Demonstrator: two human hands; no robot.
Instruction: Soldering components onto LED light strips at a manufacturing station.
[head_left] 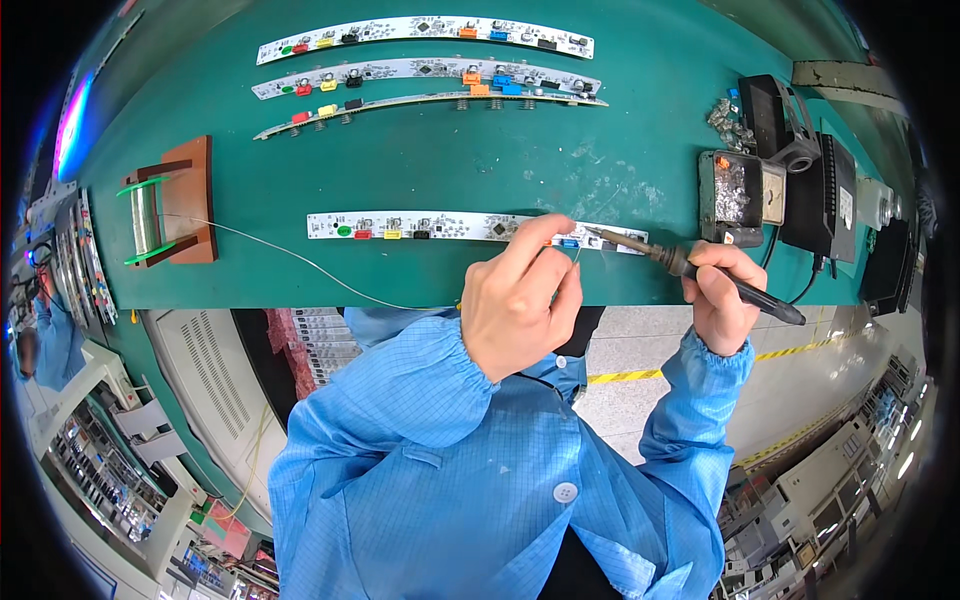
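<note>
Circuit board [460, 228] partly under left hand [525, 300] pinching wire [311, 262], right hand [727, 297] beside, gripping soldering iron [680, 262]

A green bench top [380, 180] spanned the upper area. A pale vented cabinet [183, 365] stood at lower left. Light-grey floor [640, 345] bore yellow tape [625, 377]. Equipment [825, 475] occupied the lower right; bright light [72, 130] showed at far left.

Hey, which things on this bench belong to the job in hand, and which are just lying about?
In use:
soldering iron, held in the right hand
nearest board strip, by the iron's tip
thin wire, running from the spool toward the left hand

Apparently just lying about:
three other board strips, farther back
heap of small parts
</note>
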